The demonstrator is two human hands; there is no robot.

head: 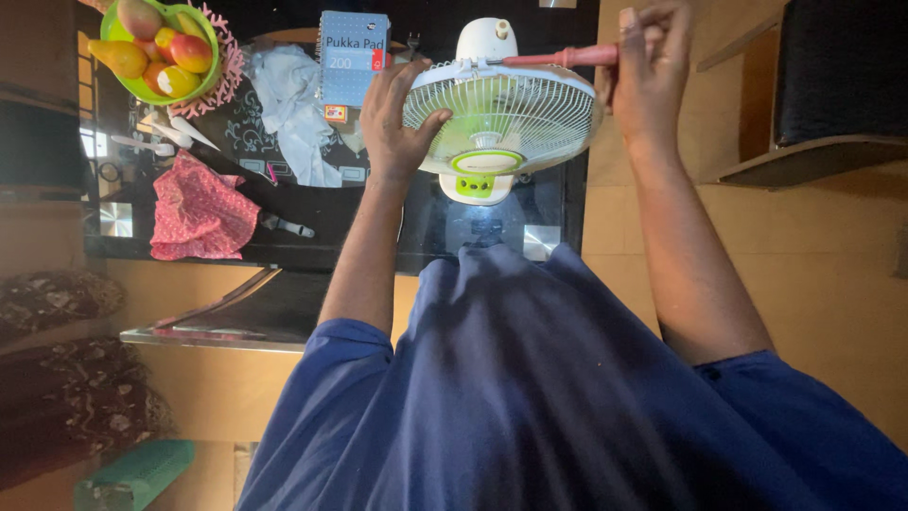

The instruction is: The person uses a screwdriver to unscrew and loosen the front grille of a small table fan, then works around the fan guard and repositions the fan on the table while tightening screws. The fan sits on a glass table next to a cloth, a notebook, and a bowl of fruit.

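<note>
- A person in a blue shirt (567,397) leans over a dark glass bench (312,222), both bare arms stretched toward a small white table fan (497,114) with green trim.
- The left hand (395,118) clasps the rim of the fan's wire guard, thumb pressed across the front grille and fingers curled behind it, so the fan sits just to the right of this grip and touching it.
- The right hand (648,80) is wrapped tight around the handle of a red screwdriver (558,59), fingers pressed together on it; the shaft points left to the top edge of the guard, near the white motor housing.
- The fan rests on the bench between the two hands, its grille facing the person.
- Beside the left hand lie a blue spiral notepad (352,57) and a crumpled white cloth (298,104).
- Farther left, a red patterned cloth (199,213) lies near the bench's edge, and a green bowl of fruit (156,47) sits at the far corner.
</note>
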